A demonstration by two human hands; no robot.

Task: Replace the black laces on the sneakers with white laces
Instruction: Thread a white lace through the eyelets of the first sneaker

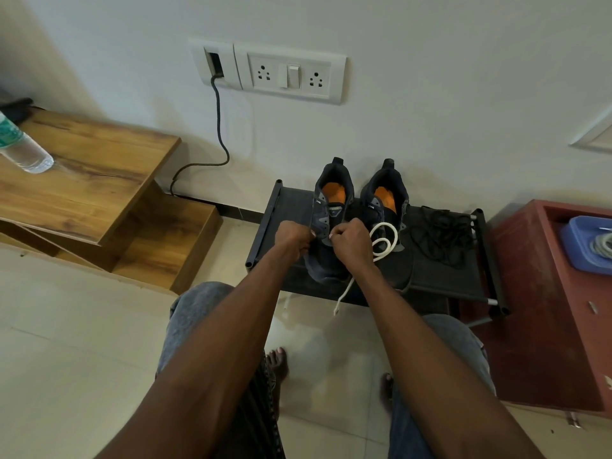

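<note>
Pale floor tiles (66, 342) run under the seated person, whose jeans-clad knees and bare feet fill the near part of the view. Both forearms reach forward to a low black rack (430, 279) standing against the white wall (430, 94).

On the rack's top, two dark sneakers with orange insoles stand side by side, heels toward the wall. The left sneaker (328, 207) sits near the middle of the rack; the left hand (293, 238) curls round its left eyelet flap, gripping it. The right hand (349, 241), fingers bent tight, pinches a white lace (384, 241) at the shoe's right eyelet row. One end of that lace hangs over the rack's near edge toward the floor, while the rest lies in loops over the front of the right sneaker (385, 200), just beside the right hand.

Toward the rack's right edge lies a loose heap of black laces (440, 238), apart from both shoes.

Right of the rack stands a red cabinet (530, 326) with a blue tray (576, 246) on top. At the left is a wooden stepped shelf (99, 180) bearing a plastic water bottle (23, 150). Farther back, a switch and socket plate (288, 72) is set in the wall, a dark cable (220, 127) dropping from it.
</note>
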